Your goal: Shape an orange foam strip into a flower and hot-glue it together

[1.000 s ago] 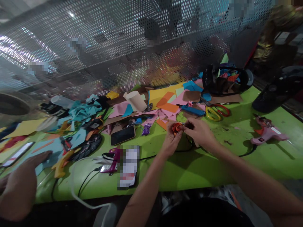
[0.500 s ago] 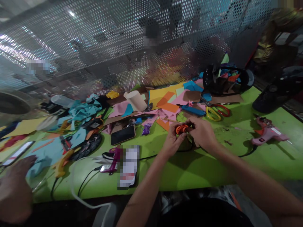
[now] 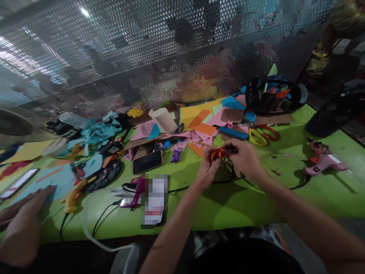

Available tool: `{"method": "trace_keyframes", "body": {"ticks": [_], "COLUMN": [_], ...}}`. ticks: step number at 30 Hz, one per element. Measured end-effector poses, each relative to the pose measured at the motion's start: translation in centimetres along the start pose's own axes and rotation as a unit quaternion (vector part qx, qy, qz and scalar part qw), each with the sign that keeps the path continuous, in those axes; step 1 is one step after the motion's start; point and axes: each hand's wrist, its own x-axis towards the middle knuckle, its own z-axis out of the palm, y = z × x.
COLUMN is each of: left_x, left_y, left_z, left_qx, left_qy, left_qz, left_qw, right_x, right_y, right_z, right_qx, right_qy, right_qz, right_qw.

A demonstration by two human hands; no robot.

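Both of my hands meet over the green table (image 3: 256,201), just in front of a heap of paper scraps. Between them is a small orange rolled paper piece (image 3: 216,153). My left hand (image 3: 207,170) pinches it from below and the left. My right hand (image 3: 243,159) closes on it from the right, fingers curled. A black cable (image 3: 228,179) loops on the table under my hands.
Yellow and red scissors (image 3: 261,135), a blue cutter (image 3: 233,133) and a black basket of scraps (image 3: 270,97) lie behind my hands. A pink glue gun (image 3: 323,161) rests at right. Phones (image 3: 147,161) and paper scraps lie at left. Another person's hand (image 3: 25,213) rests at far left.
My hands have turned the orange roll between the fingers while staying in place. The other person's hand at left has shifted on the table edge.
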Motion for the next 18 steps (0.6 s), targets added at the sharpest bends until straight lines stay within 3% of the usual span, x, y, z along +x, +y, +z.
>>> {"method": "trace_keyframes", "body": {"ticks": [4,10,18], "left_x": [-0.02,-0.03,-0.12], "left_y": [0.2,0.27,0.05], "left_z": [-0.09,-0.28,-0.38], "left_qx": [0.002,0.014,-0.005], "left_qy": [-0.017,-0.023,-0.025], "left_qz": [-0.022,-0.032,-0.05], "left_qw": [1.0,0.999,0.998], "right_x": [-0.14,-0.27,-0.02], "right_y": [-0.18,-0.62,-0.48], "right_z": [-0.09,-0.37,-0.59], "right_qx": [-0.026,-0.112,-0.101], "right_qy": [0.008,0.007,-0.035], "right_qz": [-0.008,-0.086,-0.129], "right_qw": [1.0,0.99,0.986]}}
